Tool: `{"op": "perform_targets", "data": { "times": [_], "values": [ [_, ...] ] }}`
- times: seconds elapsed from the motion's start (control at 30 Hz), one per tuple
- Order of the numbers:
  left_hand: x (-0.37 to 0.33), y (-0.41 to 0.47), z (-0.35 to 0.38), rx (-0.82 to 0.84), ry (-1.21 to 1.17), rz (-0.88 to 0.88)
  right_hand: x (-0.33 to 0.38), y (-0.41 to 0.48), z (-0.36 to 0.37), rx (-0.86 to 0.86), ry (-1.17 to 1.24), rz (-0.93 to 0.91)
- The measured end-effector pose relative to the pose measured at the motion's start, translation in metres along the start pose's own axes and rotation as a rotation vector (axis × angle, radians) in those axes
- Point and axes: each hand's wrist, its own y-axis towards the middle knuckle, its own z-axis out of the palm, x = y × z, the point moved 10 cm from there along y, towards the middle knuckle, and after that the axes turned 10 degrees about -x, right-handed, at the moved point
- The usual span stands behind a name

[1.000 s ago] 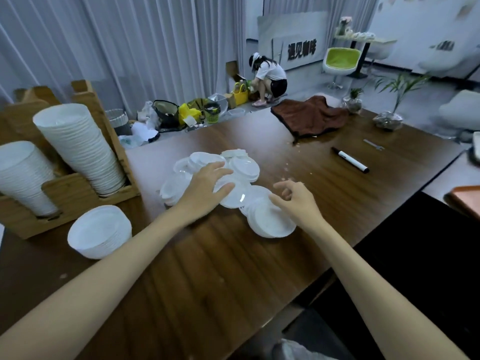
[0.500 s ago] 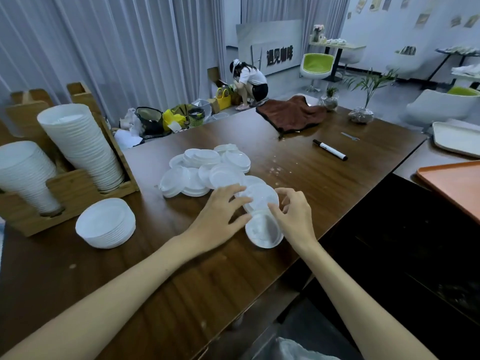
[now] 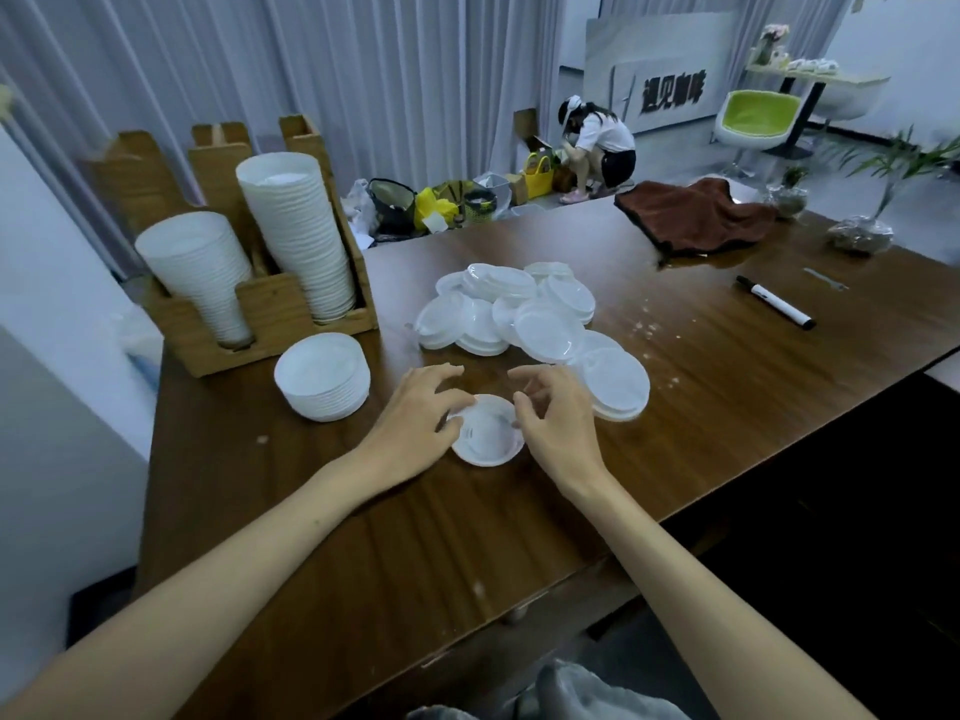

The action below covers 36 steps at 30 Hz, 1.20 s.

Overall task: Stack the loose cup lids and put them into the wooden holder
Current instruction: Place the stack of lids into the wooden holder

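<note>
A small stack of white cup lids (image 3: 487,439) lies on the wooden table near me. My left hand (image 3: 415,423) grips its left rim and my right hand (image 3: 558,423) its right rim, fingers curled around it. Behind it spreads a pile of loose lids (image 3: 524,317), with a short stack (image 3: 618,384) at its right end. A neat lid stack (image 3: 323,376) sits left, in front of the wooden holder (image 3: 270,304). The holder carries two tall leaning columns of lids (image 3: 301,236).
A black-and-white marker (image 3: 776,310) and a brown cloth (image 3: 696,215) lie on the table's far right. A potted plant (image 3: 860,233) stands at the far corner. A person crouches on the floor beyond the table. The table's near edge runs close under my forearms.
Both hands have drawn the small lid stack away from the pile toward me and to the left. The camera view shifted, bringing the holder closer to centre.
</note>
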Motion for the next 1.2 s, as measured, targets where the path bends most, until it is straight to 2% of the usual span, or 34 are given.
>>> {"op": "perform_targets", "data": {
  "times": [0.27, 0.4, 0.53, 0.73, 1.07, 1.2],
  "values": [
    [0.033, -0.008, -0.031, -0.193, -0.013, -0.237, 0.015, 0.023, 0.038, 0.081, 0.014, -0.067],
    [0.023, 0.000, -0.038, -0.298, -0.013, -0.226, 0.019, 0.045, 0.053, 0.101, -0.078, -0.159],
    [0.031, 0.016, -0.035, -0.334, -0.059, -0.316, 0.026, 0.073, 0.067, 0.071, -0.144, -0.214],
    [0.042, 0.020, -0.042, -0.469, -0.166, -0.419, 0.027, 0.082, 0.119, 0.232, -0.353, -0.391],
    [0.043, 0.007, -0.054, -0.523, -0.068, -0.374, 0.004, 0.087, 0.142, 0.124, -0.584, -0.448],
    [0.036, 0.006, -0.056, -0.519, -0.025, -0.329, 0.016, 0.091, 0.130, 0.052, -0.403, -0.436]
  ]
}}
